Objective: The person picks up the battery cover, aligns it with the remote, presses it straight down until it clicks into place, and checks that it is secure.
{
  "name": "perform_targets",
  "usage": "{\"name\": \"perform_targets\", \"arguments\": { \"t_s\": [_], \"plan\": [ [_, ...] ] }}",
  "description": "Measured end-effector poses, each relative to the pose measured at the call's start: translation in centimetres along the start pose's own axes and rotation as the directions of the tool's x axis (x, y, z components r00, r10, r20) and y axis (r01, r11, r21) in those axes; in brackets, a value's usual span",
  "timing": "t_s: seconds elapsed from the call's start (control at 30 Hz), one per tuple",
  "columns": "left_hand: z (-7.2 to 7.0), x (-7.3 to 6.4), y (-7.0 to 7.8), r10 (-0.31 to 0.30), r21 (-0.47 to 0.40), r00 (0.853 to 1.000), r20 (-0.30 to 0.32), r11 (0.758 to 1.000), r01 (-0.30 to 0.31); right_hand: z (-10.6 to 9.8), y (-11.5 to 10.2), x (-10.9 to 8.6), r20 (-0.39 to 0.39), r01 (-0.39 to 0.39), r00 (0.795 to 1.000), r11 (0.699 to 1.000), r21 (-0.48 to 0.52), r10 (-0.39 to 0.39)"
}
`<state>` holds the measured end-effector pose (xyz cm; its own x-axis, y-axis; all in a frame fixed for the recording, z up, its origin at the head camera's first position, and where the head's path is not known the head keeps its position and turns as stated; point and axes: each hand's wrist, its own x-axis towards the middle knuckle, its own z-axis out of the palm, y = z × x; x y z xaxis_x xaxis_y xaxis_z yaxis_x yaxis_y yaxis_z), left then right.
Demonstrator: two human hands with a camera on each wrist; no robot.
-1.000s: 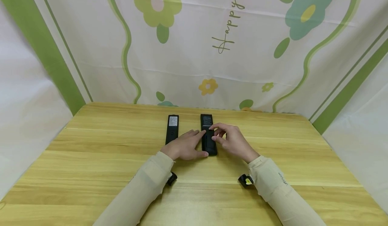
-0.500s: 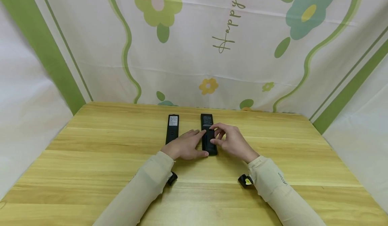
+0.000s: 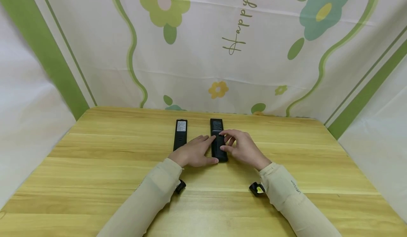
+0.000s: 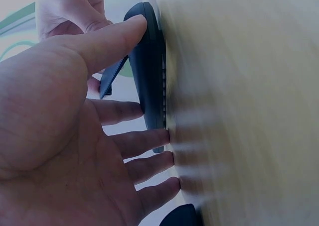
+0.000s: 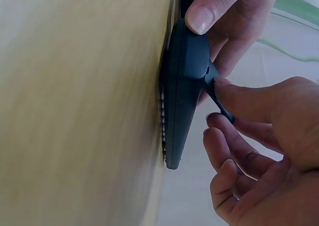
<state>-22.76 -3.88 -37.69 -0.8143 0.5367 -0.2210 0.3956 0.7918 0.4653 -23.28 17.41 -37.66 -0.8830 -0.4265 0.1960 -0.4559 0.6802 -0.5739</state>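
Observation:
A black remote control [image 3: 218, 152] lies back up on the table, its buttons facing down. Its battery cover [image 4: 113, 77] stands tilted off the back, far end raised and near end still at the body. My right hand [image 3: 244, 149] pinches this cover between thumb and fingers, as the right wrist view shows close up. My left hand [image 3: 196, 153] has its fingers spread nearly straight; the thumb presses on the remote's near end and the index fingertip touches its left side. The inside of the battery compartment is hidden.
Another black remote control [image 3: 180, 135] with a white label lies to the left, its near end hidden by my left hand. The wooden table [image 3: 105, 148] reaches back to a printed flower curtain [image 3: 190, 60]. Black camera mounts [image 3: 255, 189] hang at both wrists.
My right thumb has shifted slightly left and toward me on the battery cover. The left hand and both remotes stay in place.

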Motion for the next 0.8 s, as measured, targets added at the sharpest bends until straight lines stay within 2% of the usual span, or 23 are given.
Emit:
{"name": "perform_targets", "arguments": {
  "t_s": [0.8],
  "plan": [
    [-0.09, 0.00, 0.09, -0.007, 0.001, 1.000, -0.001, 1.000, 0.007, -0.04, 0.23, -0.10, 0.114, -0.005, 0.993, 0.999, -0.032, 0.009]
  ]
}}
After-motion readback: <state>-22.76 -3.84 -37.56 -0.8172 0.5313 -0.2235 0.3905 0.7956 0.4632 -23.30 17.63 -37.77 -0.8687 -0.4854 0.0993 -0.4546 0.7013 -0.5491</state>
